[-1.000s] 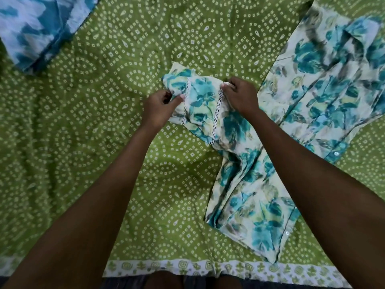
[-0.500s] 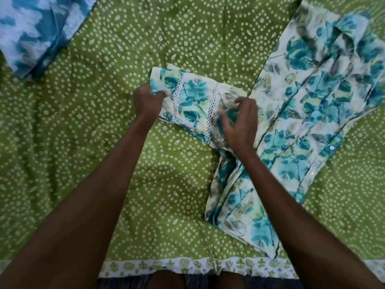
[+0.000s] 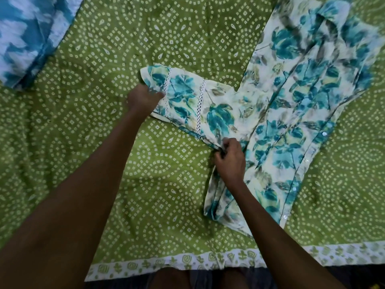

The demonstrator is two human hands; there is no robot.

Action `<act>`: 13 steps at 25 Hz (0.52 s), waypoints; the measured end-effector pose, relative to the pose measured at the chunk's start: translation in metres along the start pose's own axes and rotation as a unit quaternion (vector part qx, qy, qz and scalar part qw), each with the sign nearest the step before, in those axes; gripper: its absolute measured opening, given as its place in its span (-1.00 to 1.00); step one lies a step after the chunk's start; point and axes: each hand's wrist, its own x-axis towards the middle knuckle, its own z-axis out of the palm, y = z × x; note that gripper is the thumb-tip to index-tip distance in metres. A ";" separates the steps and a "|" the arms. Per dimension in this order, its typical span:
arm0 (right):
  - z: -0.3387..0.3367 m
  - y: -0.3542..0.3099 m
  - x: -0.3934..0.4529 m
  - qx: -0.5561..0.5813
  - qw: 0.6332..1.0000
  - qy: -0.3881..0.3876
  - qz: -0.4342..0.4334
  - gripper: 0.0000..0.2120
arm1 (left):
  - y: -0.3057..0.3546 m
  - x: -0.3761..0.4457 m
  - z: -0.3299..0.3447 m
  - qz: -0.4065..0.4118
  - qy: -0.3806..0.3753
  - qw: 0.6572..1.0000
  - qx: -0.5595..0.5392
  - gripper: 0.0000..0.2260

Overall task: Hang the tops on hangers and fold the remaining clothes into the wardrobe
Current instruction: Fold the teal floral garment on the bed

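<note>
A flowery top (image 3: 295,113), white with teal leaves, is lying flat on a green bedsheet (image 3: 104,163) with white dots. One sleeve (image 3: 187,101) of the top is sticking out to the side, and it has two thin strips of white lace across it. The left hand (image 3: 143,98) is holding the end of that sleeve, with its fingers curled around the cuff. The right hand (image 3: 230,158) is pinching the cloth at the lower edge of the sleeve, right where the sleeve is joining the body of the top, and its fingers are curled tight on the fabric. The sleeve is lying stretched between the two hands. The rest of the top is running up toward the far right corner, and small shiny buttons are showing along its edge. A blue and white cloth (image 3: 27,38) is lying at the far left corner of the sheet, well apart from the top.
</note>
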 end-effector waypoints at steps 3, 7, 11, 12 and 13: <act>-0.002 -0.002 0.006 0.074 0.994 -0.039 -0.068 -0.73 | -0.015 0.004 0.003 0.007 0.076 0.994 -0.075 -0.62; -0.017 0.007 0.011 0.182 0.969 -0.147 -0.075 -0.73 | -0.026 -0.003 0.003 -0.005 0.154 0.987 -0.038 -0.51; -0.046 0.050 0.028 0.272 0.925 0.194 0.180 -0.87 | 0.008 -0.074 0.038 0.194 0.227 0.954 -0.030 -0.56; -0.050 0.065 0.036 0.294 0.887 0.210 0.288 -0.85 | 0.020 -0.103 0.056 0.241 0.157 0.957 -0.040 -0.63; -0.052 0.076 0.043 0.329 0.850 0.173 0.373 -0.82 | 0.029 -0.130 0.076 0.283 0.067 0.956 -0.035 -0.67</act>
